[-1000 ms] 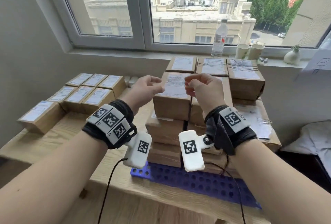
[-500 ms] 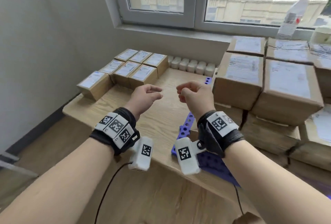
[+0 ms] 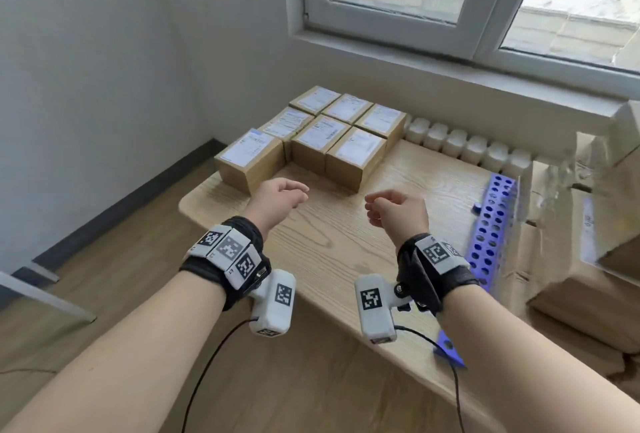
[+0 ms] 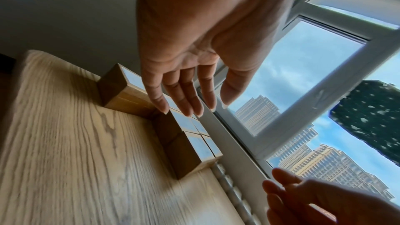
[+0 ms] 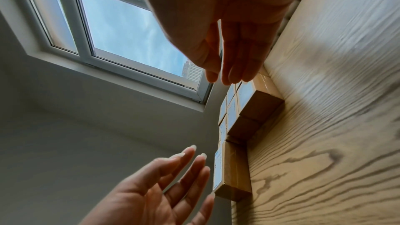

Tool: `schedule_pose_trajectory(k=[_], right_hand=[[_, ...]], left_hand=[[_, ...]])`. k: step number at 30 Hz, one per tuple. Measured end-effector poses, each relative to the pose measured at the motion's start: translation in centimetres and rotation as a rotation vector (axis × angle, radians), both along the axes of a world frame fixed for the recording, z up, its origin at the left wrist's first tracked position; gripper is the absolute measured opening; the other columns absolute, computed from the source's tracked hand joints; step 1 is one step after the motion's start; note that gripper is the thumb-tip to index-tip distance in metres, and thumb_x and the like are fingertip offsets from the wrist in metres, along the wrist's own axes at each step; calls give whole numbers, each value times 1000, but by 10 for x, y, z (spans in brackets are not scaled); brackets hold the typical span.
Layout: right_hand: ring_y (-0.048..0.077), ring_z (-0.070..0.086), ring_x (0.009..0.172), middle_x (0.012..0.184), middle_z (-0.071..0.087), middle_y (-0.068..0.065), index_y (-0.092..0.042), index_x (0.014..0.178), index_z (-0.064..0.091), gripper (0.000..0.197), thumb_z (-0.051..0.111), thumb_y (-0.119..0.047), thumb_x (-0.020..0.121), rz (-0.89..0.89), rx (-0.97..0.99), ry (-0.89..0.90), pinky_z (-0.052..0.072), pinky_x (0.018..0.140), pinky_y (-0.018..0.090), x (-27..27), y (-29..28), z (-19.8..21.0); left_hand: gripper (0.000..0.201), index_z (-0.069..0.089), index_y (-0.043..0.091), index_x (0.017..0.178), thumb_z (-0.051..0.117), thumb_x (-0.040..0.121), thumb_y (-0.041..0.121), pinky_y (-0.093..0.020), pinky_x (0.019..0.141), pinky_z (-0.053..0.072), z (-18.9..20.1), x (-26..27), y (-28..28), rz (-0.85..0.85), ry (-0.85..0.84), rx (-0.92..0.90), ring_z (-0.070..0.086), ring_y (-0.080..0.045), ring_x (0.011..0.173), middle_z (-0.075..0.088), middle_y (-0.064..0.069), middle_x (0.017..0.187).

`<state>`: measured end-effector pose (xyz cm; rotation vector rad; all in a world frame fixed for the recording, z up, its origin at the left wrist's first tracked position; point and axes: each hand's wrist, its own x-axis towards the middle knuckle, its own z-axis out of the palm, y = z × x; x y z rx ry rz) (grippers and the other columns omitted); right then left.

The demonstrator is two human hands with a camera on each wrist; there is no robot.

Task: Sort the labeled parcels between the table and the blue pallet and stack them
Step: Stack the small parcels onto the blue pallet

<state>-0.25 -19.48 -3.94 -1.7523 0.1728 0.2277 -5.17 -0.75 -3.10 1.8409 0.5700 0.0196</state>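
Observation:
Several small brown parcels (image 3: pixel 322 142) with white labels stand in a tight block at the table's (image 3: pixel 346 242) far left corner. My left hand (image 3: pixel 299 192) hovers just in front of them, fingers relaxed and holding nothing. My right hand (image 3: pixel 372 207) hangs level with it over the middle of the table, loosely curled and empty. The blue pallet (image 3: pixel 491 235) runs along the table's right side and carries larger, blurred brown parcels (image 3: pixel 588 259). In the left wrist view the left hand's fingers (image 4: pixel 186 95) are straight above the parcels (image 4: pixel 121 91). The right wrist view shows the right hand (image 5: pixel 229 61) empty.
A row of white ribbed pieces (image 3: pixel 464 145) lines the table's back edge under the window sill. A grey wall stands at the left, wooden floor below. Thin black cables (image 3: pixel 207 363) hang from both wrist units in front of the table's near edge.
The view has swung left from the pallet stack to the table. Both empty hands have moved with it, from over the stacked parcels to over the table, and have drawn further apart.

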Motion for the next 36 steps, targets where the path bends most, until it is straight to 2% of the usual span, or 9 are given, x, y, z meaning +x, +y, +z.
schedule_pose_trajectory(k=[6,8,12,18,21,24,29,33,36], right_hand=[[18,62,69,73,69,7,-14,70,70,29,49,1,80,18,-14,41,58,81,39,39,44,-13],[18,62,70,73,69,6,-14,70,70,28,50,1,81,37,-26,36,58,81,38,58,57,-18],[20,62,73,74,69,5,-15,70,69,28,51,1,84,58,-14,50,57,82,40,101,86,-25],[22,61,72,75,68,9,-13,71,68,28,50,3,84,114,-4,102,55,82,42,147,133,-34],[22,61,72,74,67,10,-13,69,68,27,51,2,83,115,-22,131,55,82,41,162,150,-40],[22,60,71,74,67,10,-10,73,70,23,53,1,83,76,-9,155,55,81,40,181,169,-45],[21,61,71,73,67,9,-12,70,69,26,52,2,84,-47,-19,198,56,80,39,201,203,-53],[24,60,72,80,66,15,-9,72,67,26,50,4,87,-86,-19,259,54,82,40,208,237,-64],[24,62,75,78,67,11,-10,73,68,26,50,2,87,-130,-29,303,56,86,44,212,257,-78]], left_hand=[[15,69,17,101,58,90,15,-36,89,51,-11,39,48,18,24,-19,60,-19,100,66,-7,106],[17,68,16,104,58,91,16,-31,81,50,-13,56,61,25,28,-16,61,-16,99,66,-6,108],[13,68,18,97,58,91,14,-21,57,40,-13,91,89,40,47,1,55,-11,74,64,-3,94],[11,68,23,90,60,87,15,-32,85,48,-15,139,139,93,91,43,61,-17,99,68,-1,103],[11,66,24,90,59,90,15,-32,86,48,-21,158,162,95,113,42,60,-15,100,66,0,105],[12,65,21,101,59,91,18,-33,86,51,-26,183,190,106,100,60,61,-14,102,66,0,108],[26,60,17,115,59,90,15,-22,66,44,-38,224,237,92,101,21,60,-7,90,63,1,110],[34,56,17,124,61,90,18,-25,71,42,-58,249,275,22,194,-21,54,-12,94,57,1,120],[44,49,19,131,62,90,26,-33,84,41,-78,263,294,-88,330,-104,49,-19,114,52,1,127]])
